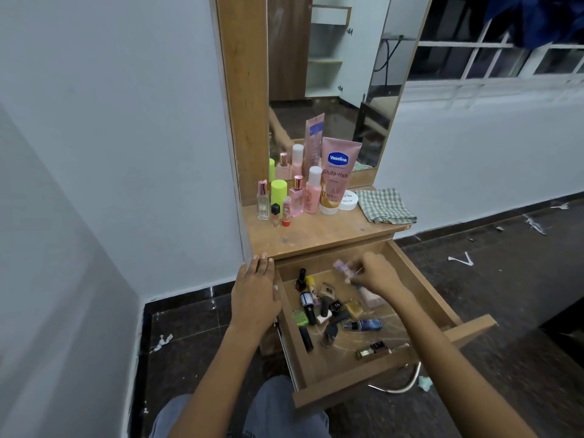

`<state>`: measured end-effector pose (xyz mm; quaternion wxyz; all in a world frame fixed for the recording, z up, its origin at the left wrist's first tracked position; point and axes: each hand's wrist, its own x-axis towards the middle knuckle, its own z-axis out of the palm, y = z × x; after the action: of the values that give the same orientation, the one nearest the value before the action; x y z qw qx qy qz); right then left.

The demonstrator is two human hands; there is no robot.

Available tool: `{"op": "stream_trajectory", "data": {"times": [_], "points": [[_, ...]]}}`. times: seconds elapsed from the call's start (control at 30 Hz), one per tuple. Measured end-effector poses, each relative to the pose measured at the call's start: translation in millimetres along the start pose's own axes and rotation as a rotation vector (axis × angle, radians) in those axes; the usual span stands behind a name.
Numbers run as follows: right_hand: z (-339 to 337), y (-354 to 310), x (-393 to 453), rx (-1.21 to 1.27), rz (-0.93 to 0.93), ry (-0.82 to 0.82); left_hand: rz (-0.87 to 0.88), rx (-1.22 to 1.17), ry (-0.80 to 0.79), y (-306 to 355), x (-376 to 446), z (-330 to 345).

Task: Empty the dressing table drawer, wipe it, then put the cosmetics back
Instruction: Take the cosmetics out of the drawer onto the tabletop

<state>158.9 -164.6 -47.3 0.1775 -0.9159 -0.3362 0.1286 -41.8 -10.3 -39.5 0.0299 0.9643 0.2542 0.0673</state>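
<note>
Left hand (256, 290): one, fingers straight, resting flat on the desk (316, 232) edge beside the open drawer (344, 379). Far left on the desk: seven small bottles (286, 199), upright in a cluster. Next right: one pink Vaseline tube (336, 172), one white jar (347, 200), one folded checked cloth (385, 205). Drawer, near: over a dozen small cosmetics (335, 314), lying loose. Right hand (376, 275): one, over the drawer's far end, pinching a small blurred lilac item (343, 268).

Matt wooden drawer (347, 379), checked cloth (384, 205), glossy mirror (331, 74).
</note>
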Motion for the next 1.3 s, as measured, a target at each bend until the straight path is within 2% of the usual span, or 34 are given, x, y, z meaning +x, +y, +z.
{"op": "stream_trajectory", "data": {"times": [0.1, 0.2, 0.27, 0.37, 0.6, 0.8, 0.93, 1.03, 1.13, 1.2, 1.3], "points": [[-15.4, -17.1, -4.1, 0.429, -0.121, 0.141, -0.001, -0.008, 0.008, 1.4, 0.0, 0.2], [-14.1, -44.9, 11.6, 0.601, -0.200, 0.359, -0.007, -0.021, 0.011, 1.4, 0.1, -0.8], [-8.7, -63.4, 27.4, 0.636, -0.216, 0.461, -0.011, -0.025, 0.011, 1.9, -0.3, -2.3], [4.5, -84.1, 50.5, 0.614, -0.196, 0.519, -0.005, -0.019, 0.010, 2.5, -0.2, -3.4], [21.6, -108.8, 76.3, 0.615, -0.142, 0.572, -0.002, -0.034, 0.012, 1.7, -0.6, -3.5], [20.9, -107.0, 68.2, 0.675, -0.088, 0.488, -0.007, -0.032, 0.010, 1.9, 0.5, -3.8], [21.0, -83.3, 35.2, 0.584, -0.137, 0.573, -0.001, -0.038, 0.009, 1.1, 0.8, -2.5], [32.4, -56.9, 12.3, 0.411, -0.132, 0.394, 0.000, -0.036, 0.008, 0.8, 1.0, -1.5], [43.0, -41.2, 8.6, 0.083, 0.012, 0.154, -0.001, -0.036, 0.006, 1.4, 0.3, -1.6], [48.4, -43.1, 11.0, -0.056, 0.061, 0.065, -0.005, -0.040, 0.003, 1.6, -0.3, -2.8], [57.3, -56.6, 10.4, -0.251, 0.026, -0.006, -0.012, -0.038, -0.009, 1.9, -0.8, -4.8]]}}
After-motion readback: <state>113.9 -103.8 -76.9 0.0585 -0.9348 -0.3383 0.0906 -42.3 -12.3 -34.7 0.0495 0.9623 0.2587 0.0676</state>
